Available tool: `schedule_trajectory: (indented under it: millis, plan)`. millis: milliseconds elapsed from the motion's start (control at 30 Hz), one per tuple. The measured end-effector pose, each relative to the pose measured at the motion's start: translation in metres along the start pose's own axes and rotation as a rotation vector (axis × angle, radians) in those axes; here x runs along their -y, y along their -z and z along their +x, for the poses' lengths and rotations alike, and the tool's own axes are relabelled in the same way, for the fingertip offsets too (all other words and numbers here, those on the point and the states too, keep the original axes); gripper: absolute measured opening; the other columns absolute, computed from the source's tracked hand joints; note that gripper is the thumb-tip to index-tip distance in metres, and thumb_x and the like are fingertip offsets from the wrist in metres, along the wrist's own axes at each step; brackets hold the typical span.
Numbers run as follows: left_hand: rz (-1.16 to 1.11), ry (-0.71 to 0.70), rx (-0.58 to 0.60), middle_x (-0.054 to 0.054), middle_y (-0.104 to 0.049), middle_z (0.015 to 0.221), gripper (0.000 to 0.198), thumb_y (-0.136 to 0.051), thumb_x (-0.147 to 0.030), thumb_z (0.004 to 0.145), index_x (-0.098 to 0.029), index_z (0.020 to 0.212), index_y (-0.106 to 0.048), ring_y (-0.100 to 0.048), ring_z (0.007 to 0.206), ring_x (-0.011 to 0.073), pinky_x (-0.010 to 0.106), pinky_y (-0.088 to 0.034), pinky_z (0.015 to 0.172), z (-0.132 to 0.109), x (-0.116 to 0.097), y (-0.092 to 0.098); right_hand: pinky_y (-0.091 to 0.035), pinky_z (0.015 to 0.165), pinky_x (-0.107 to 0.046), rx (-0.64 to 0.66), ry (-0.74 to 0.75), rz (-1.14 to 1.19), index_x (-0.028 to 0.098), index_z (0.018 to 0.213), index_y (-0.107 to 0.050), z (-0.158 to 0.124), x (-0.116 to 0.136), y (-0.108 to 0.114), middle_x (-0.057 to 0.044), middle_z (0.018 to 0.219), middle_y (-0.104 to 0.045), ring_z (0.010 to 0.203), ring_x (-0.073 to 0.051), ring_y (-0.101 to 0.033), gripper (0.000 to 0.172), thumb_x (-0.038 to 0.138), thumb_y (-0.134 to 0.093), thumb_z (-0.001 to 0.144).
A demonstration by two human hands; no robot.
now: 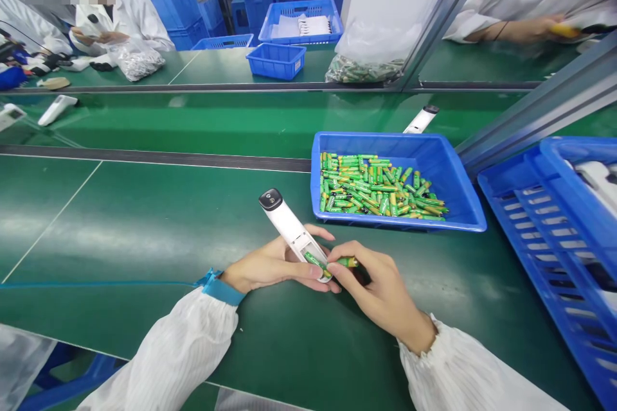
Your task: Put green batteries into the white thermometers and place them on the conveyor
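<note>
My left hand (270,266) is wrapped round a white handheld device (289,225) with a dark round head, held tilted over the green table. Its battery bay faces up, and one green battery (314,262) lies in it. My right hand (380,289) pinches a second green battery (348,262) at the open bay, fingertips touching the device's lower end. Both sleeves are white, and the left has a blue cuff.
A blue tray (434,154) with several green batteries stands just beyond my hands. A slotted blue crate (544,231) is at the right. Another white device (421,119) lies on the conveyor behind the tray. Other people in white coats work across the belt.
</note>
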State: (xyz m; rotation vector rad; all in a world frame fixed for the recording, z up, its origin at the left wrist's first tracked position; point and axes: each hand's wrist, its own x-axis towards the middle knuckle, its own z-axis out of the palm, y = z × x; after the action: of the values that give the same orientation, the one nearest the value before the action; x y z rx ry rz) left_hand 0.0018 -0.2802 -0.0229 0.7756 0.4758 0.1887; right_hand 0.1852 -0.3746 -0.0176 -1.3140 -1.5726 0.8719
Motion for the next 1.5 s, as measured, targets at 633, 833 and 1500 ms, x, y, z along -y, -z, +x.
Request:
schedule_trajectory:
  millis: [633,833,1500]
  plan:
    - [0.181,0.047,-0.089,-0.001,-0.067,0.082,0.057,-0.091,-0.011,0.047,-0.017,0.095,-0.060,-0.066,0.075,0.0148,0.028,-0.054,0.072,0.002,-0.004,-0.006,-0.038,0.051,-0.024,0.170,0.170,-0.076,0.022,0.091,-0.065,0.002,-0.006,0.007,0.001,0.068,-0.054,0.055,-0.012,-0.048,0.018,0.039,-0.059,0.095]
    - [0.239,0.006,-0.052,-0.001,-0.068,0.082,0.054,-0.090,-0.011,0.049,-0.017,0.092,-0.057,-0.067,0.077,0.0156,0.029,-0.055,0.072,0.003,0.001,-0.002,-0.036,0.048,-0.022,0.202,-0.019,0.048,0.022,0.078,-0.061,0.003,-0.006,0.003,0.003,0.066,-0.053,0.053,-0.010,-0.045,0.031,0.051,-0.068,0.087]
    - [0.148,-0.031,0.013,0.002,-0.071,0.089,0.049,-0.085,-0.012,0.063,-0.018,0.100,-0.053,-0.072,0.086,0.0195,0.036,-0.057,0.080,0.004,0.003,-0.004,-0.042,0.057,-0.024,0.269,-0.164,0.125,0.022,0.094,-0.057,0.002,0.001,0.013,0.000,0.077,-0.066,0.062,-0.013,-0.060,0.014,0.033,-0.049,0.099]
